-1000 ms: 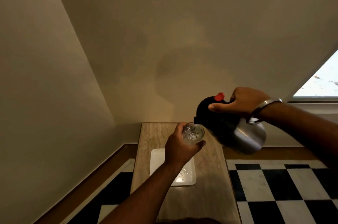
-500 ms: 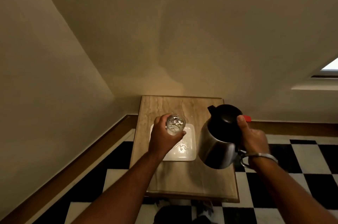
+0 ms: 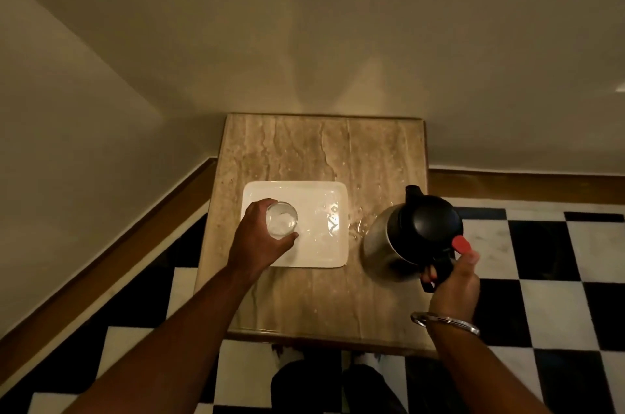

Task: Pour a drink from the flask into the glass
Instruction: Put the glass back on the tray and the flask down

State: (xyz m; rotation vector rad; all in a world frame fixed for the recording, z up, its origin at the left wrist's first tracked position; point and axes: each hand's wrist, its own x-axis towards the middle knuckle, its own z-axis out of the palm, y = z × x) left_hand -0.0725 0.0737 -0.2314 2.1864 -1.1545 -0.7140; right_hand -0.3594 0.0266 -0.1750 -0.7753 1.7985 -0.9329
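Observation:
A clear glass [image 3: 281, 220] stands over the left part of a white rectangular tray [image 3: 324, 244], with my left hand [image 3: 258, 237] wrapped around it. A steel flask [image 3: 411, 237] with a black lid and a red lever stands upright on the right side of the small stone-topped table [image 3: 304, 149]. My right hand [image 3: 455, 278] grips the flask's black handle from the near side, thumb by the red lever. The spout points away from me. Whether the glass rests on the tray or hovers just above it I cannot tell.
The table sits in a room corner, with beige walls behind and to the left. A wet patch [image 3: 355, 220] glistens on the tabletop between tray and flask. A black and white chequered floor [image 3: 558, 261] surrounds the table. My dark trouser legs [image 3: 338, 386] show below its near edge.
Both hands have come down: the flask went from tilted over the glass to upright on the table, and the glass dropped onto the tray's left side. The camera tipped downward.

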